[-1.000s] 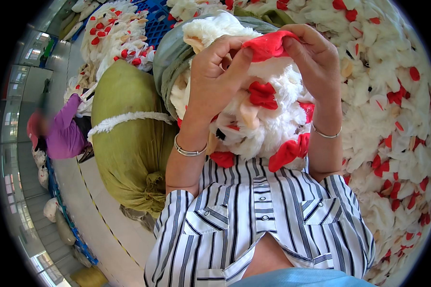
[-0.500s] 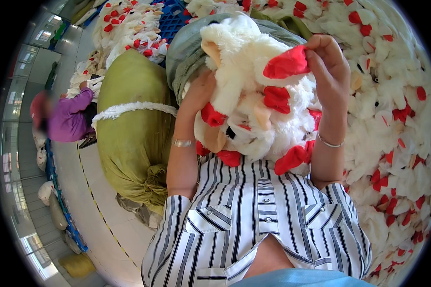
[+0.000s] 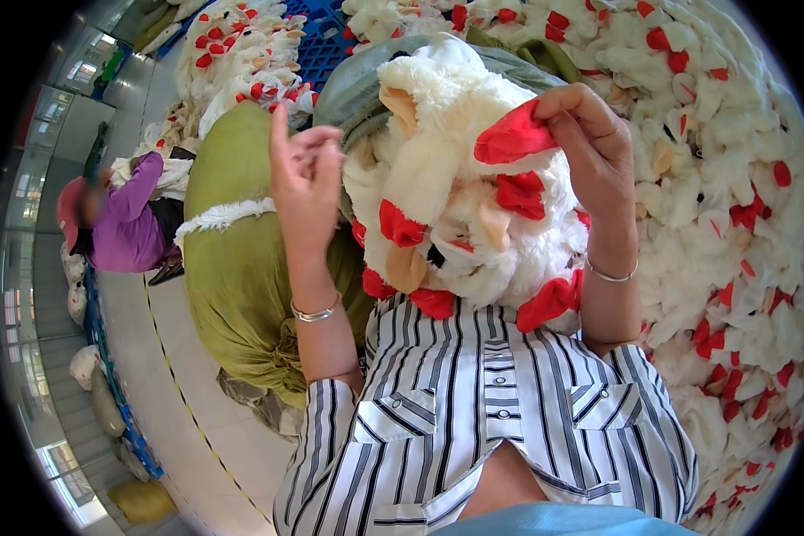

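Note:
A white, limp-looking plush toy (image 3: 447,98) with red feet and beige ears lies on a heap of similar plush toys (image 3: 482,263) against my front. Thumb and fingers of my right hand (image 3: 594,147) pinch the tip of its red foot (image 3: 514,134) and hold it up to the right. My left hand (image 3: 305,183) is raised beside the heap, above the green sack, touching no toy. Its index finger points up, the other fingers are loosely bent, and nothing is in it. A grey-green cloth sack (image 3: 353,89) shows behind the toy.
A large, full green sack (image 3: 232,259), with a white furry strip (image 3: 228,217) across it, stands at my left. Many white-and-red plush pieces (image 3: 724,259) cover the right side. Further left a person in purple (image 3: 134,223) sits bent over. A blue plastic pallet (image 3: 322,40) lies at the back.
My left hand has let go of the plush heap and swung up and left over the green sack. My right hand, still pinching the red foot, has shifted slightly left and down.

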{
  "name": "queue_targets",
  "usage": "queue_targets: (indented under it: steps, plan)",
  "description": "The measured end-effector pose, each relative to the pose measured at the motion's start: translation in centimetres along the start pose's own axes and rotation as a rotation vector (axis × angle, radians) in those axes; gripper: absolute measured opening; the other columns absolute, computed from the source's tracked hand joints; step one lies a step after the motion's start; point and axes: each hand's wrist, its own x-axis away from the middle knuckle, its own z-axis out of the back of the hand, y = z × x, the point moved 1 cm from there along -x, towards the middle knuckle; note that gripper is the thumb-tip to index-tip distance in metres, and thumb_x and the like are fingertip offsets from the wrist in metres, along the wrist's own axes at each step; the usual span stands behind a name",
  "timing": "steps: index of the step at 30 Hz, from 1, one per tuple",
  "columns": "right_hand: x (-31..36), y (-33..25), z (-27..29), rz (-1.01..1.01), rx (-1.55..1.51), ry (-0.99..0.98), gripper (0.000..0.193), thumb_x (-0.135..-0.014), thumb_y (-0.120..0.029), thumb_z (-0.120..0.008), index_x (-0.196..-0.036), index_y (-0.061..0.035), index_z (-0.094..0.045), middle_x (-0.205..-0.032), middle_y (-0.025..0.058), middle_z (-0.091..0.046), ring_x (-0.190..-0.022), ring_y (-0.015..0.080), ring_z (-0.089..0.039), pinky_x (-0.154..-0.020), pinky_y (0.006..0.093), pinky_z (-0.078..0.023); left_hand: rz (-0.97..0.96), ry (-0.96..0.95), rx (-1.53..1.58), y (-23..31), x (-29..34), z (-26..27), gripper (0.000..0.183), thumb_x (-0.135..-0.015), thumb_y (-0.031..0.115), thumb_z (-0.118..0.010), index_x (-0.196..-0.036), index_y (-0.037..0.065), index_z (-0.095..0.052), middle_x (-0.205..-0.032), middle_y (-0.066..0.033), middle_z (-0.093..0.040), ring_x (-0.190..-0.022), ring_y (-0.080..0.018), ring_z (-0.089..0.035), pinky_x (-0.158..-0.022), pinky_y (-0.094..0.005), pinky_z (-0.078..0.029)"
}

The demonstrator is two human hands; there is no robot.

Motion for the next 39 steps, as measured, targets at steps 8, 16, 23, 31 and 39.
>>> queue_targets:
  steps: [8, 16, 23, 31, 39]
  plan:
    - [0.4, 0.1, -0.1, 0.037, 0.012, -0.045, 0.029, -0.09, 0.009, -0.039, -0.102, 0.0041, -0.064, -0.093, 0.0049, -0.064, -0.09, 0.0099, -0.059, -0.085, 0.0228, -0.046, -0.536, -0.11, 0.223, 12.1, 1.1, -4.7, 0.051, -0.091, -0.004, -0.054, -0.14, 0.001, -0.04, -0.088, -0.0069, -0.064, -0.064, -0.0056, -0.05, -0.059, -0.0185, -0.042]
    - [1.0, 0.2, -0.3, -0.017, -0.031, 0.068, 0.028, -0.092, 0.007, -0.042, -0.107, 0.0042, -0.065, -0.097, 0.0041, -0.065, -0.093, 0.0094, -0.059, -0.085, 0.0226, -0.046, -0.188, -0.223, 0.136, 6.4, 2.5, -9.0, 0.01, -0.09, 0.001, -0.063, -0.1, 0.001, -0.064, -0.094, 0.0015, -0.059, -0.065, 0.0009, -0.043, -0.056, -0.0157, -0.035]
    - [1.4, 0.2, -0.5, -0.022, -0.001, 0.112, 0.024, -0.087, 0.001, -0.061, -0.11, -0.0004, -0.067, -0.093, -0.0003, -0.065, -0.076, 0.0053, -0.051, -0.068, 0.02, -0.043, -0.029, -0.191, 0.216, 5.4, 2.5, -10.7, 0.017, -0.086, 0.002, -0.069, -0.103, 0.003, -0.063, -0.085, 0.0068, -0.05, -0.064, 0.0018, -0.042, -0.056, -0.0146, -0.035]
    - [1.8, -0.2, -0.8, -0.078, -0.044, 0.111, 0.025, -0.082, 0.0, -0.068, -0.107, -0.0024, -0.069, -0.091, -0.0029, -0.064, -0.073, 0.003, -0.048, -0.065, 0.0183, -0.041, 0.082, -0.289, 0.362, 4.8, 2.2, -11.1, 0.013, -0.085, 0.004, -0.071, -0.095, 0.004, -0.062, -0.081, 0.0069, -0.049, -0.062, 0.001, -0.04, -0.052, -0.0159, -0.032]
    - [1.5, 0.0, -0.7, 0.042, 0.134, 0.08, 0.019, -0.078, 0.001, -0.071, -0.097, -0.0005, -0.066, -0.091, 0.0022, -0.063, -0.077, 0.0096, -0.055, -0.071, 0.0232, -0.046, -0.048, -0.229, 0.389, 7.1, 2.4, -10.7, 0.006, -0.09, 0.003, -0.066, -0.094, 0.003, -0.061, -0.08, 0.0056, -0.059, -0.066, 0.0012, -0.047, -0.058, -0.0164, -0.04]
